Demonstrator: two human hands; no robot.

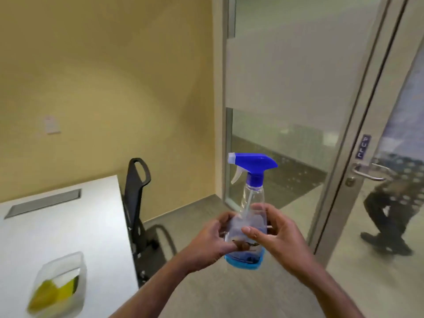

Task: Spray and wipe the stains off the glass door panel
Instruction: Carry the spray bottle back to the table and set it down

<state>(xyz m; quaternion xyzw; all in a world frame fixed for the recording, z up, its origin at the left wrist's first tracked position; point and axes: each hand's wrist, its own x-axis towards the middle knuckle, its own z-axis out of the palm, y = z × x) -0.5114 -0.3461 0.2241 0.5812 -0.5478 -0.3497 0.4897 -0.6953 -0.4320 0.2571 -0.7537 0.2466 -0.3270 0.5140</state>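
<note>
**Spray bottle held upright before the glass door**

Holding a spray bottle (pixel 249 216) upright between both hands, the person stands at the centre of the frame, slightly right and low. The bottle is clear plastic with a bright blue trigger head, a white nozzle tip pointing left and a pale trigger lever below it. A thin dip tube runs down inside. The lower body is misted, and a shallow band of blue liquid sits at the very bottom.

The left hand (pixel 212 241) wraps the bottle's lower half from the left, its grip clamped on the bottle with the fingers curled behind it. The right hand (pixel 273 232) comes in from the right, fingers spread and laid against the front of the bottle; whether it truly grips or only touches cannot be told.

The glass door panel (pixel 275 99) fills the upper right of the frame behind the bottle, with a frosted band across its upper part and clear glass below. Right of it stands a metal-framed door with a lever handle (pixel 367 172).

At the lower left, a white surface (pixel 68 226) carries a clear tub (pixel 60 288) with a yellow cloth (pixel 54 293) inside. A black chair (pixel 135 203) stands just beside the surface's right edge.
</note>
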